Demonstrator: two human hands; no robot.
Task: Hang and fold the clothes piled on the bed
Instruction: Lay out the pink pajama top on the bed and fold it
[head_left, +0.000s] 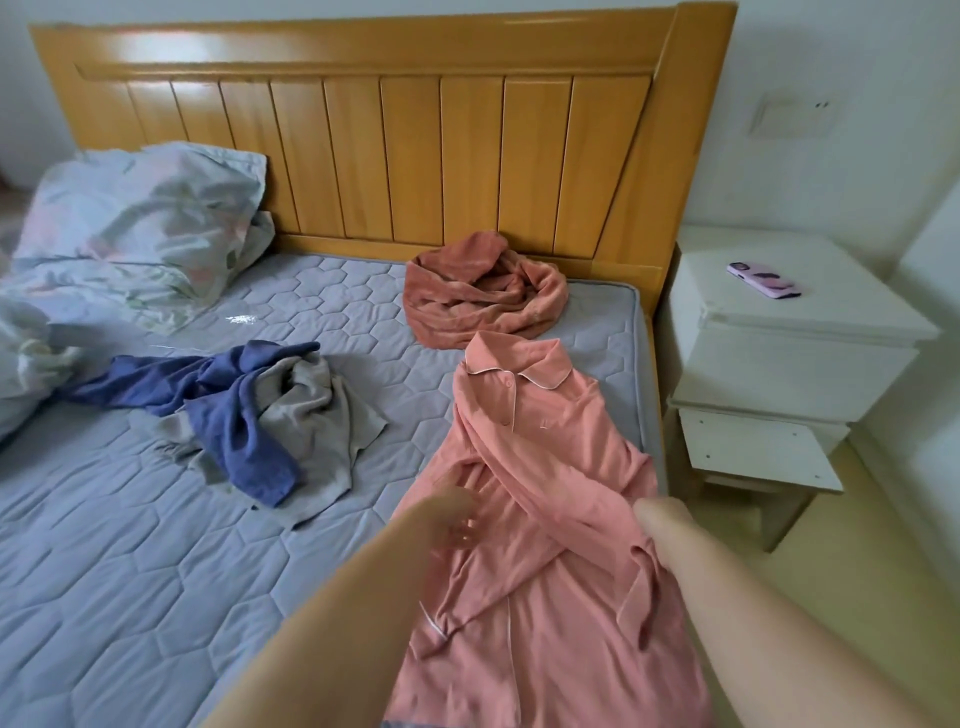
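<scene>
I am seeing bare quilted grey mattress (119, 561) lying open on the near left, giving a hand wide passage there. A tangled heap of blue and grey garments (260, 415) is blocking the middle of the bed, with a strip of bare mattress running between it and the spread salmon-pink collared pyjama shirt (540, 457). A crumpled rust-orange towel (478, 291) is sitting against the slatted wooden headboard (363, 145), closing the far right corner. The floral pillow (135, 218) is filling the far left. The white bedside cabinet (779, 338) is, I think, standing tight against the bed's right edge.
</scene>
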